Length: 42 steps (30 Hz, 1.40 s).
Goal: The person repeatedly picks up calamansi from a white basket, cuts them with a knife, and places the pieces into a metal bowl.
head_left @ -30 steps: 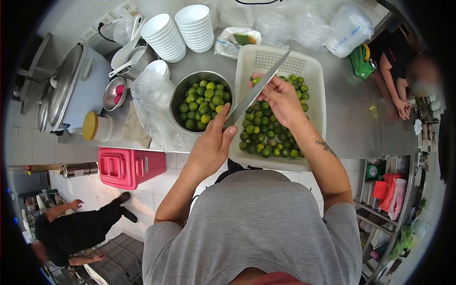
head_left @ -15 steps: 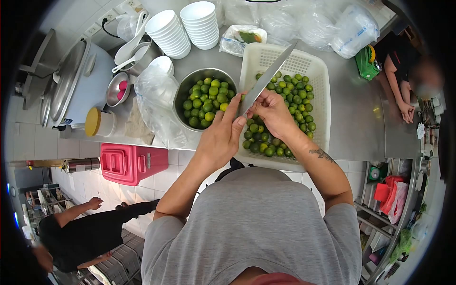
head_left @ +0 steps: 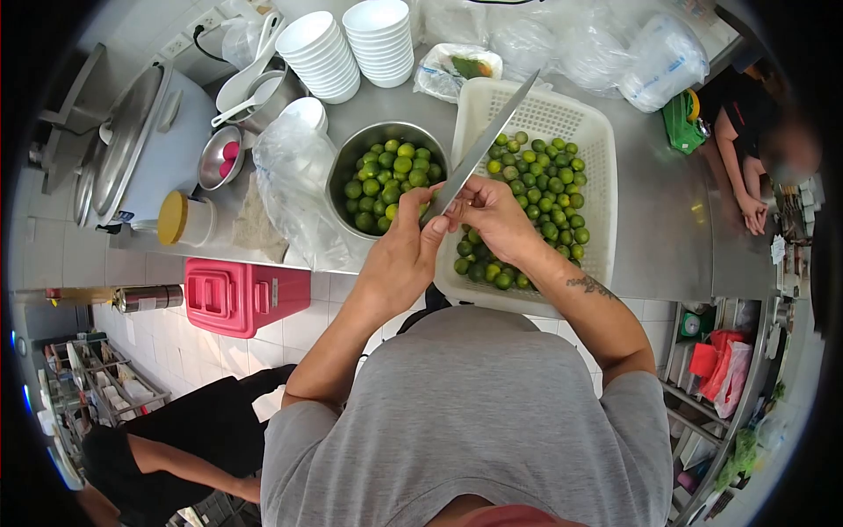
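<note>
A long knife (head_left: 492, 132) points up and right, its blade crossing above the gap between the steel bowl and the basket. My left hand (head_left: 399, 255) is closed around the knife's lower end, thumb and index finger along the blade; the handle is hidden. Right beside the blade, my right hand (head_left: 496, 220) is closed in a pinch, and what its fingers hold is hidden. Green limes (head_left: 386, 180) fill the steel bowl (head_left: 338, 162) behind my left hand. More limes (head_left: 549, 180) lie in the white perforated basket (head_left: 593, 132) under and beyond my right hand.
Stacked white bowls (head_left: 316, 57) and a clear plastic bag (head_left: 290, 189) stand left of the steel bowl. Bagged items (head_left: 663, 75) line the back. A pink bin (head_left: 246, 299) is on the floor. Another person (head_left: 176, 448) is at lower left, and a person's arms (head_left: 742, 180) show at right.
Both hands and the knife stay together, with the blade shifted slightly down. The person at lower left has moved lower and closer to me. The whole view has shifted slightly.
</note>
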Motion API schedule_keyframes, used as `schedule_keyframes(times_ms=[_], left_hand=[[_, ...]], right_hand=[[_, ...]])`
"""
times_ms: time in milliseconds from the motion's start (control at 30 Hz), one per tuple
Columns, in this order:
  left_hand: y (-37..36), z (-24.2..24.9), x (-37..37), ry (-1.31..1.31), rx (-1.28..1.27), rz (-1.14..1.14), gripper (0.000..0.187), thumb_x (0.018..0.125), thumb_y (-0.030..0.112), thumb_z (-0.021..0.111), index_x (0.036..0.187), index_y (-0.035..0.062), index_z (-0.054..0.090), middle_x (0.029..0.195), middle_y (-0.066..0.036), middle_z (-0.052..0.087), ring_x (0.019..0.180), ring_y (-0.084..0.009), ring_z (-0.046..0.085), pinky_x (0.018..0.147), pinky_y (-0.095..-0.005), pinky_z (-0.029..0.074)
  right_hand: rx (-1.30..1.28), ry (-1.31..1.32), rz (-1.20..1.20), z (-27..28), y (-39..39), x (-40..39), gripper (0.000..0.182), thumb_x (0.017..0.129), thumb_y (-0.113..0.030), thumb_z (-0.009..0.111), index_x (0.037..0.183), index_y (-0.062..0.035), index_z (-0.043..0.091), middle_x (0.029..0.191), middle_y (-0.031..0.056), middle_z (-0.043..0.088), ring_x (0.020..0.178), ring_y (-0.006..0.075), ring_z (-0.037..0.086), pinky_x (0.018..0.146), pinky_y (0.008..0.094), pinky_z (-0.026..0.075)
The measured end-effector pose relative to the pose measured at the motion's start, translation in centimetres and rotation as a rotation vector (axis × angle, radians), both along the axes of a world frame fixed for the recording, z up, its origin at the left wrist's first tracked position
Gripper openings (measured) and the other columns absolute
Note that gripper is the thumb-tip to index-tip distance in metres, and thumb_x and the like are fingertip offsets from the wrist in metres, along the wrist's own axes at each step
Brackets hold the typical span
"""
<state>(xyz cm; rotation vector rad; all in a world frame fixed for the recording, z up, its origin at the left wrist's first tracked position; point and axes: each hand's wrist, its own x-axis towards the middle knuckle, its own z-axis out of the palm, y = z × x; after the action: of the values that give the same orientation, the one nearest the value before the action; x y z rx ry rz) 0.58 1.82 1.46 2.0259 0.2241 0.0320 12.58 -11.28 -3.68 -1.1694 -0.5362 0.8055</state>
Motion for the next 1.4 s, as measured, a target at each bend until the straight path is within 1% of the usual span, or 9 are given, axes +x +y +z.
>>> schedule_keyframes(times_ms=[267,600,767,933,1000,1100,1167,1267,1400], left_hand=[[0.4,0.6,-0.8,0.037,0.228,-0.041,0.054,0.103,0.034,0.039,0.148,0.0078,0.025,0.122,-0.029,0.053,0.099,-0.0465,0.059,0.086,-0.0479,0.047],[0.5,1.4,0.2,-0.022,-0.027,0.004,0.042,0.103,0.034,0.042,0.132,0.0036,0.038,0.106,-0.024,0.062,0.096,-0.037,0.063,0.084,-0.042,0.048],[2.0,2.9,-0.5,0.083,0.022,0.133,0.04,0.104,0.034,0.04,0.129,0.002,0.04,0.105,-0.023,0.063,0.095,-0.033,0.063,0.086,-0.0401,0.047],[5.0,2.1,-1.3,0.015,0.02,0.373,0.048,0.105,0.035,0.039,0.138,0.0011,0.039,0.123,-0.025,0.057,0.116,-0.0315,0.055,0.1,-0.0362,0.04],[5.9,1.2,-1.5,0.001,0.074,0.433,0.051,0.104,0.038,0.039,0.143,0.005,0.038,0.111,-0.017,0.053,0.102,-0.0243,0.05,0.088,-0.0311,0.038],[6.4,-0.3,-1.7,-0.041,0.174,0.463,0.056,0.102,0.045,0.04,0.148,0.0134,0.038,0.079,-0.002,0.048,0.065,-0.0095,0.042,0.059,-0.0224,0.039],[5.6,0.2,-1.7,-0.024,0.131,0.425,0.057,0.102,0.045,0.041,0.148,0.0133,0.038,0.08,-0.003,0.048,0.065,-0.0096,0.042,0.06,-0.0224,0.039],[4.7,0.5,-1.5,-0.035,0.1,0.366,0.057,0.102,0.045,0.041,0.148,0.0126,0.037,0.081,-0.003,0.049,0.066,-0.0096,0.043,0.061,-0.0224,0.04],[3.4,0.8,-1.5,-0.034,0.024,0.28,0.055,0.102,0.044,0.04,0.148,0.0127,0.037,0.082,-0.003,0.049,0.066,-0.009,0.043,0.061,-0.022,0.039]], right_hand=[[0.059,0.047,-0.071,0.6,-0.5,0.8,0.019,0.095,-0.013,0.061,0.106,0.0022,0.064,0.085,0.004,0.065,0.077,0.0112,0.059,0.069,0.0261,0.048],[0.042,-0.001,0.026,0.7,0.0,0.3,0.019,0.095,-0.014,0.061,0.105,0.0013,0.065,0.086,0.0044,0.065,0.075,0.0111,0.059,0.069,0.0254,0.048],[-0.116,-0.261,-0.036,3.5,0.2,3.3,0.023,0.095,-0.02,0.062,0.107,-0.0007,0.064,0.085,0.0011,0.063,0.072,0.01,0.055,0.067,0.0261,0.047],[-0.509,-0.548,-0.234,0.3,-2.5,10.6,0.026,0.091,-0.025,0.066,0.104,-0.0025,0.064,0.08,0.0005,0.062,0.071,0.0106,0.054,0.065,0.0271,0.046],[-0.77,-0.718,-0.132,-0.7,-2.8,11.0,0.026,0.09,-0.027,0.067,0.101,-0.0039,0.064,0.077,0.0023,0.06,0.07,0.011,0.053,0.065,0.0274,0.046],[-0.724,-1.004,-0.105,-5.5,-2.4,11.0,0.018,0.084,-0.007,0.065,0.102,-0.0053,0.066,0.086,0.0104,0.059,0.08,0.0241,0.06,0.073,0.0366,0.05],[-0.815,-1.241,-0.001,-7.2,-2.1,10.9,0.027,0.078,0.005,0.061,0.104,-0.0021,0.063,0.101,0.0143,0.058,0.098,0.0337,0.059,0.082,0.0436,0.05],[-1.004,-1.377,0.051,-7.3,-1.2,10.9,0.029,0.076,0.004,0.062,0.105,-0.0006,0.062,0.106,0.0172,0.058,0.102,0.0333,0.059,0.084,0.0432,0.051],[-0.973,-1.299,0.043,-5.6,-1.6,10.2,0.026,0.079,0.003,0.062,0.104,0.0037,0.059,0.105,0.0187,0.059,0.098,0.0347,0.061,0.084,0.0413,0.052]])
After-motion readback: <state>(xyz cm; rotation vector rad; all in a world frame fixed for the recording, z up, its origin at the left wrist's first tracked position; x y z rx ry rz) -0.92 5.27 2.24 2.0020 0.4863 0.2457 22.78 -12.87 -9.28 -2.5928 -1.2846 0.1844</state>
